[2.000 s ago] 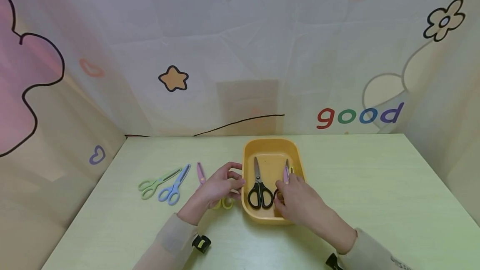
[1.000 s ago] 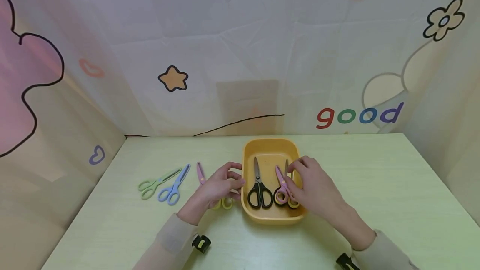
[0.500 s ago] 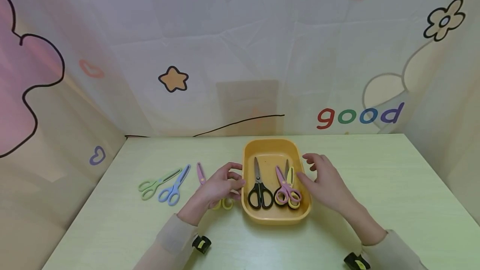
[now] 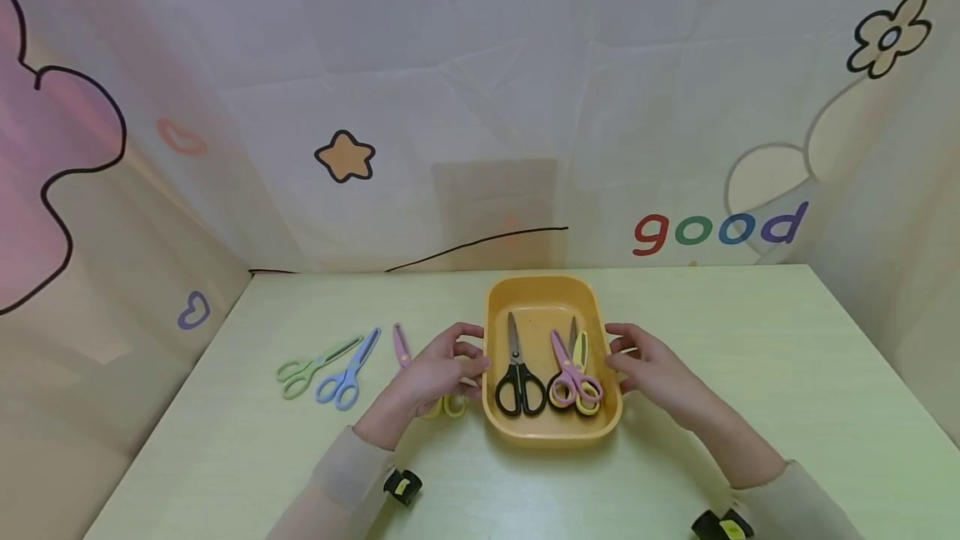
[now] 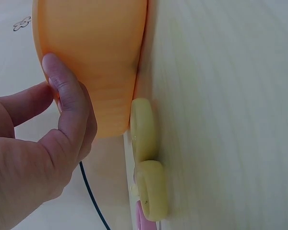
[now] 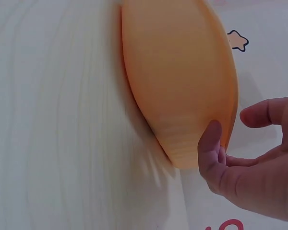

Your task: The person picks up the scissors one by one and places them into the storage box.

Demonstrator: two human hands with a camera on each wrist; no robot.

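Note:
A yellow-orange tray [image 4: 543, 442] stands on the table. In it lie black-handled scissors [image 4: 515, 382] at left; at right, pink scissors [image 4: 567, 373] overlap yellow scissors [image 4: 583, 346] and another black-handled pair, mostly covered. My left hand [image 4: 442, 369] holds the tray's left side, fingers curled on the outer wall and thumb at the rim. On the right side, my right hand [image 4: 656, 369] has loosely bent fingers at the outer wall; its thumb [image 6: 259, 114] looks slightly apart from the rim in the right wrist view.
Left of the tray lie green scissors [image 4: 311, 372], blue scissors [image 4: 351, 375], pink scissors [image 4: 401, 344] and yellow scissors [image 5: 154, 191], the last two partly hidden by my left hand in the head view. A printed curtain [image 4: 405, 107] closes the table's back edge.
My right hand has let go of the pink scissors in the tray, moved out over the right rim, then come in against the tray's right side. The left hand stays put.

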